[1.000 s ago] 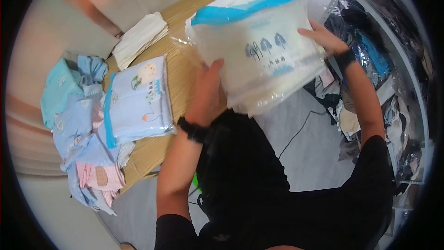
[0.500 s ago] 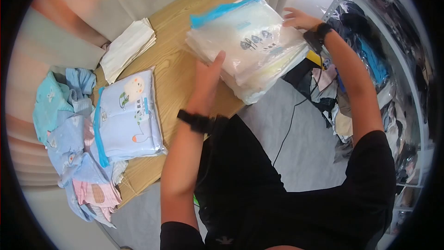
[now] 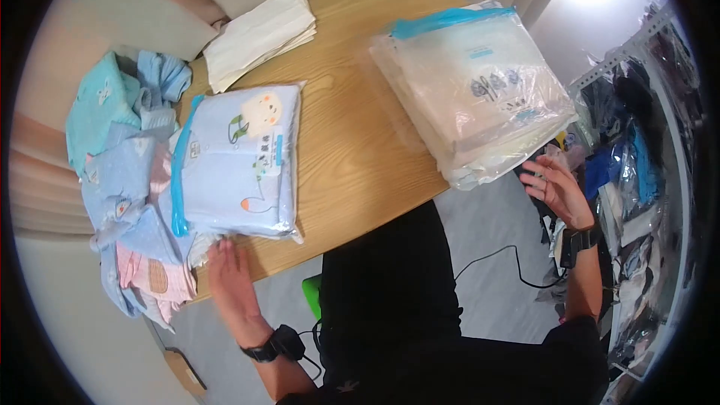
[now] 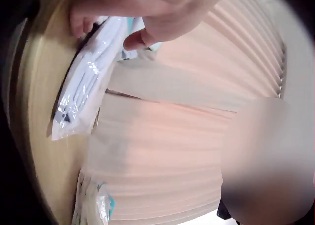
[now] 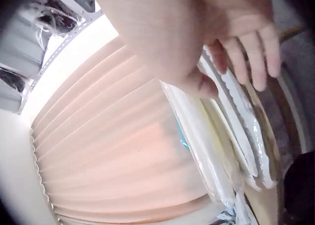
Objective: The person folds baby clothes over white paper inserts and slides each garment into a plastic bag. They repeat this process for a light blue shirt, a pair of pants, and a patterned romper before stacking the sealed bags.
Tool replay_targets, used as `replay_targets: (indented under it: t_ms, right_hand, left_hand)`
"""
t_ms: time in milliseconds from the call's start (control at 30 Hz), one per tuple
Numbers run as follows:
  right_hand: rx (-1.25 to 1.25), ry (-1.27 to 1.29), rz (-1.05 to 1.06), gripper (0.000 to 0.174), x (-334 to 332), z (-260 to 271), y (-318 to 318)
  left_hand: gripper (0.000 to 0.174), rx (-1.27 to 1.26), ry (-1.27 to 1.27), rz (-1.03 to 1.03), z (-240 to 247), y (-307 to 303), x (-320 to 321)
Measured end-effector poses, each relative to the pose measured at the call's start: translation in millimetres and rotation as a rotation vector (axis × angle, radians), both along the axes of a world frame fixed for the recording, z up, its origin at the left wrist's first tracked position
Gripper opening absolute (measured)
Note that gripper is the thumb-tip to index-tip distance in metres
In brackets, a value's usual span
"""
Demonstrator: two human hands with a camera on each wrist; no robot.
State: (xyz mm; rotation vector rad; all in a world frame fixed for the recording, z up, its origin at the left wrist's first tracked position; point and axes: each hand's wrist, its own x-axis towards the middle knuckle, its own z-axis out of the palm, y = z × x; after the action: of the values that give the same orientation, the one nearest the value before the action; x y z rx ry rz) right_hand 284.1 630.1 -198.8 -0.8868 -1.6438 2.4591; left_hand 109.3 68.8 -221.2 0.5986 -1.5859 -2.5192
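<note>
The big wood table (image 3: 352, 135) is in the middle. Loose clothes (image 3: 154, 232) at 9 o'clock aren't bagged. The bag pile (image 3: 457, 97) sits at 2. The blue bundle (image 3: 217, 180), nearer in at 9, looks all packed. The left hand (image 3: 235, 289), at 8, has straight fingers near it; I can't tell if they touch. The right hand (image 3: 561, 196), at 3, is open and empty.

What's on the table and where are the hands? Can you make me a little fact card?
surface: wooden table
bagged clothes: light blue, bear picture, blue strip
loose clothes pile: teal, blue, pink; table's left end
bag stack: clear bags, blue strip on top one; table's right end
white stack: flat; paper or cloth, can't tell
left hand: open, near bagged clothes
right hand: open, near bag stack
</note>
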Motion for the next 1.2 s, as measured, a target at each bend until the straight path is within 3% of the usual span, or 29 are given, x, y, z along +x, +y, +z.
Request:
replay_targets:
  t_ms: [200,400,500,633,767,867,900,1067,1133,1200]
  right_hand:
    - [-0.027,0.109,-0.105,0.024,-25.7,-35.6,-8.2]
    - [0.061,0.074,-0.165,0.020,-32.5,-45.6,-12.2]
    - [-0.005,0.046,-0.033,0.017,-23.2,-51.1,-16.2]
    - [-0.148,0.008,0.453,0.022,-20.9,-21.0,-85.6]
    - [-0.366,0.088,0.743,0.039,-28.4,-38.4,-156.6]
    - [-0.562,0.109,0.820,0.055,-46.8,-50.3,-213.0]
    - [-0.618,0.094,0.822,0.059,-52.7,-47.8,-231.6]
    - [-0.768,0.142,0.929,0.074,-75.1,-36.2,-308.9]
    - [-0.654,0.245,0.624,0.075,-72.0,-33.7,-336.7]
    - [-0.472,0.382,0.247,0.077,-70.8,-32.2,-354.4]
  left_hand:
    - [0.056,0.277,-0.078,-0.111,-0.1,2.6,-25.0]
    - [0.045,0.329,-0.119,-0.058,-9.4,7.4,-28.4]
    - [0.049,0.359,-0.156,-0.091,0.1,13.4,-29.1]
    - [0.061,0.335,0.050,-0.815,3.3,8.4,-7.7]
    - [0.056,0.572,-0.029,-0.487,-17.7,5.0,-0.7]
    - [0.051,0.305,-0.111,-0.505,-6.4,20.1,-13.0]
    - [0.039,0.288,-0.142,-0.472,-3.7,24.8,-14.7]
    - [0.018,0.310,-0.113,-0.433,-1.1,52.8,-22.1]
    - [0.018,0.307,-0.063,-0.511,17.8,60.4,-9.2]
    - [0.019,0.212,-0.019,-0.753,19.0,52.7,5.9]
